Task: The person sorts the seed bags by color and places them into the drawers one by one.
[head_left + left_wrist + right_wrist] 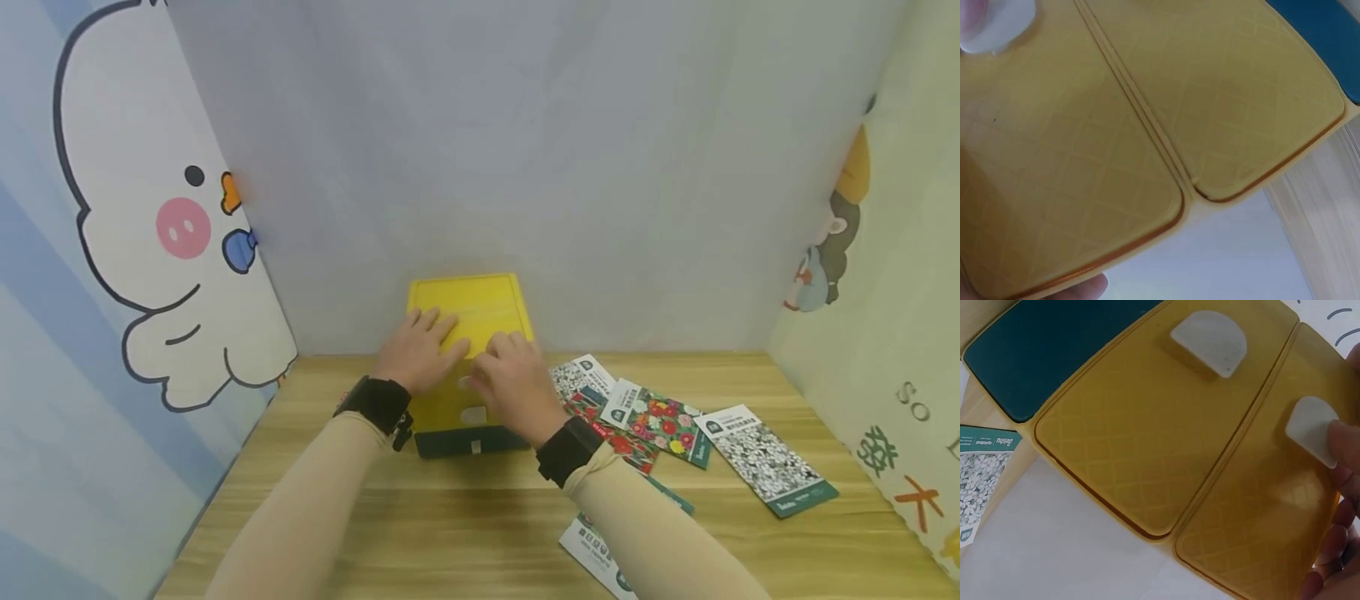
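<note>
A storage box with a yellow top [487,296] stands against the back wall. Its front has amber-yellow panels [1110,437] over a dark teal one [442,442]. Each yellow panel carries a white half-round tab, the lower tab [1213,340] and the upper tab [1311,428]. My left hand [418,350] rests on the left of the top with its fingers spread. At the box's upper front edge, my right hand [517,383] has its thumb on the upper tab and its other fingers curled over the edge, gripping there.
Several flower-printed packets lie right of the box, including a colourful packet [660,422] and a white-flowered packet [768,458]. Another packet [596,554] is partly under my right forearm. Wood-grain table [450,533] spreads in front; printed curtains border both sides.
</note>
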Available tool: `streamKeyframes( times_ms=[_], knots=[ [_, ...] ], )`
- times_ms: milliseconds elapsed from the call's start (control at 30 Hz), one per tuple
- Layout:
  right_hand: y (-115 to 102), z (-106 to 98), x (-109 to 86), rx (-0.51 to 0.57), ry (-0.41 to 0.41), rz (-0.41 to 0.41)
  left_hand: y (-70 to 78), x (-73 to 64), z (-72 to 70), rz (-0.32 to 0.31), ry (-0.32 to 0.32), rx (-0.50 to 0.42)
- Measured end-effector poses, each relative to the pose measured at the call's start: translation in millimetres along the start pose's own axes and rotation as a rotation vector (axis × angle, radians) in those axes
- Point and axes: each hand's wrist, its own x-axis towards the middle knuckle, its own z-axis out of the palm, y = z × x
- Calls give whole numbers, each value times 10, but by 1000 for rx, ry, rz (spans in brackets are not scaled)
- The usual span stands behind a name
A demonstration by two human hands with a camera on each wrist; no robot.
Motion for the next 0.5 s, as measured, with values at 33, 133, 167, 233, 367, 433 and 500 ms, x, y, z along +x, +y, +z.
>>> streamKeyframes(
  times_ms=[33,133,167,233,367,433,500],
  knots=[
    [0,-6,2,0,0,2,0,4,-4,1,-9,-2],
    [-7,-29,5,7,-11,8,4,8,-23,5,-40,-3],
    [-12,-36,7,12,-15,11,5,7,-31,5,-50,-1],
    [-20,-42,10,19,-18,14,9,2,-52,7,-69,-1],
    [-33,-49,20,10,-23,18,16,-8,-113,20,-105,-4],
    [-38,-53,23,-1,-31,18,14,-6,-133,26,-123,-3],
    [-41,-61,22,-15,-42,17,10,1,-141,30,-136,5]
  ],
)
